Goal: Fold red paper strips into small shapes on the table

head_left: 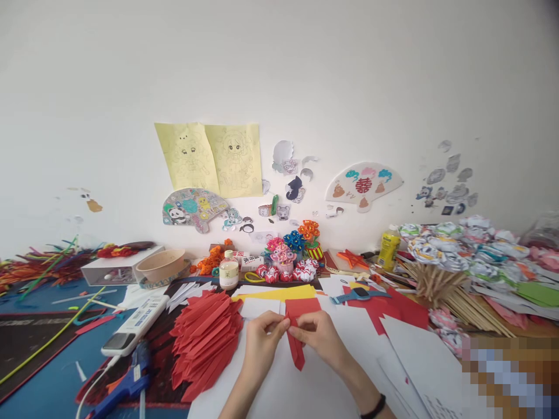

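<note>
Between my two hands is a narrow folded strip of red paper [296, 352], its pointed lower end hanging toward me. My left hand [267, 333] pinches its left edge with thumb and forefinger. Opposite it, my right hand [315, 331] pinches the right edge, the thumbs almost touching. A flat piece of red paper [302, 305] lies just behind the fingers; whether it joins the strip is hidden. White paper sheets [345, 331] lie beneath. To the left is a big pile of folded red paper pieces [205, 343].
A blue glue gun [126, 381] and a white power bank [136, 326] lie at left. Behind stand a bottle [229, 272], pipe-cleaner flowers [286, 253] and a yellow bottle [388, 249]. A blue watch [361, 294] rests on red sheets. Paper flowers on sticks [437, 250] are heaped at right.
</note>
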A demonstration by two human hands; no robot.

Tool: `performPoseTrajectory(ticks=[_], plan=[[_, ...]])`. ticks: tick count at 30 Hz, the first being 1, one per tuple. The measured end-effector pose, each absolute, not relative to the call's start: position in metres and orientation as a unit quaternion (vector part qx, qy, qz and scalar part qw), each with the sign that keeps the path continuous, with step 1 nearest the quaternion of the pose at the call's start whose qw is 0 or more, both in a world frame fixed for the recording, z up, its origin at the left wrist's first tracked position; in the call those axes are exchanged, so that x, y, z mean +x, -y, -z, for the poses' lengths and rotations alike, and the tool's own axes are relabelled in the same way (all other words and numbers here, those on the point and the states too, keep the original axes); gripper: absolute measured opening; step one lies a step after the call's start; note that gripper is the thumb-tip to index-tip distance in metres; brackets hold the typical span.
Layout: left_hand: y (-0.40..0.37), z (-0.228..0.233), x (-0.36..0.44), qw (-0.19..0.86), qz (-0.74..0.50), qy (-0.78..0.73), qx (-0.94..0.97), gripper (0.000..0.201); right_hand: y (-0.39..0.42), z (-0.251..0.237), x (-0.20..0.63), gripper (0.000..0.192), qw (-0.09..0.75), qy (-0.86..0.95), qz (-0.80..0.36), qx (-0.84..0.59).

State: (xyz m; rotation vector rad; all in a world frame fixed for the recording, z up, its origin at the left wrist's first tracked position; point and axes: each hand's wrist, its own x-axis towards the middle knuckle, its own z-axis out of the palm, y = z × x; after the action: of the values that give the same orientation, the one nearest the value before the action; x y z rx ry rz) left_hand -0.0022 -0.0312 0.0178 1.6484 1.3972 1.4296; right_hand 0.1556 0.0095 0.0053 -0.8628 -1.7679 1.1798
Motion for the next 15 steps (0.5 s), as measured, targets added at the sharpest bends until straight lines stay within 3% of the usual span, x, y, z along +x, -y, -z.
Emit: performPoseTrajectory(ticks=[7, 15], plan=[[0.0279, -0.0162, -0.0045, 0.326, -0.535, -0.510, 0.589, 0.032, -0.0080, -0.0102, 0.1570, 0.038, 0.412, 0.688, -0.501, -0.325], [0.0285, -0.0167, -0.0043, 0.293, -0.520, -0.531, 0.601, 0.032, -0.0085, -0.0097, 0.1572, 0.039, 0.419, 0.680, -0.503, -0.329]])
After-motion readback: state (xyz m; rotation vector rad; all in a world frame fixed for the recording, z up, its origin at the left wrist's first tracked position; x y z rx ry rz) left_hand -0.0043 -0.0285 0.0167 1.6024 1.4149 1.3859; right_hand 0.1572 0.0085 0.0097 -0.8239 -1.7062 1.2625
